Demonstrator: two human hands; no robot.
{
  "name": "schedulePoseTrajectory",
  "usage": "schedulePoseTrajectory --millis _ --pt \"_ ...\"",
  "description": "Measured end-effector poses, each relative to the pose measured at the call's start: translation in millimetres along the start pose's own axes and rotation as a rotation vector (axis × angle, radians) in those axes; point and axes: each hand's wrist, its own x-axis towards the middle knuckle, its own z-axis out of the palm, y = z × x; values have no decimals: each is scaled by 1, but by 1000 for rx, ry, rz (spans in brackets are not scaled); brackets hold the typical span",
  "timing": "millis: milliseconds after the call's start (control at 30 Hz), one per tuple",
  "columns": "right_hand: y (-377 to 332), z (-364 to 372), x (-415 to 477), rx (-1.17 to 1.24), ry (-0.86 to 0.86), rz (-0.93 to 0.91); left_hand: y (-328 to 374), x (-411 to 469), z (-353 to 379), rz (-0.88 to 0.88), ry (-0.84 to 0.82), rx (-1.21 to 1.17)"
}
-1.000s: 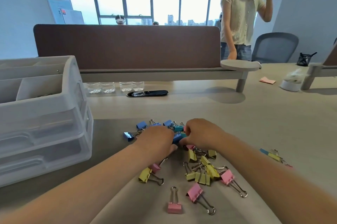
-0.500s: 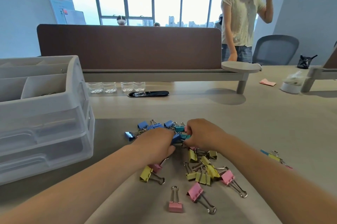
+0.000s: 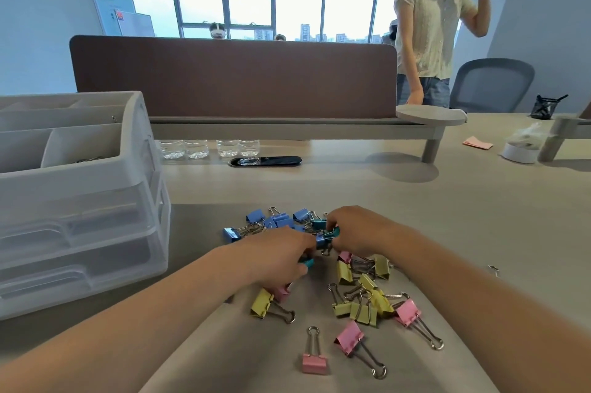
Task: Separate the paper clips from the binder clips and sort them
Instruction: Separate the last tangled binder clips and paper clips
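Several binder clips lie on the desk before me: a blue group (image 3: 271, 221) at the back, yellow ones (image 3: 364, 303) in the middle, pink ones (image 3: 348, 336) nearest me. My left hand (image 3: 281, 256) and my right hand (image 3: 358, 231) meet at the back of the pile, fingers curled. Between them they pinch a blue and teal binder clip (image 3: 326, 237). A second teal clip (image 3: 307, 262) pokes out under my left fingers. One small metal paper clip (image 3: 494, 270) lies right of my right forearm.
A white plastic drawer organizer (image 3: 80, 200) stands at the left, with paper clips (image 3: 88, 159) in an open top compartment. Behind the pile are water bottles (image 3: 208, 147) and a brown divider (image 3: 233, 79). A person stands drinking at the back right.
Both hands stay at the back of the pile, working the same blue and teal clip. A teal clip now shows under my left fingers. My right forearm now covers the coloured clips at right.
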Motion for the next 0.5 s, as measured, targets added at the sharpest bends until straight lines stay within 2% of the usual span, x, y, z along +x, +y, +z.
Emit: schedulePoseTrajectory --millis 133,500 --pt "1 1 3 -23 22 -4 -4 -1 -3 -12 -44 -3" --pt "3 1 -4 -102 30 -9 4 -6 -2 -31 34 -87"
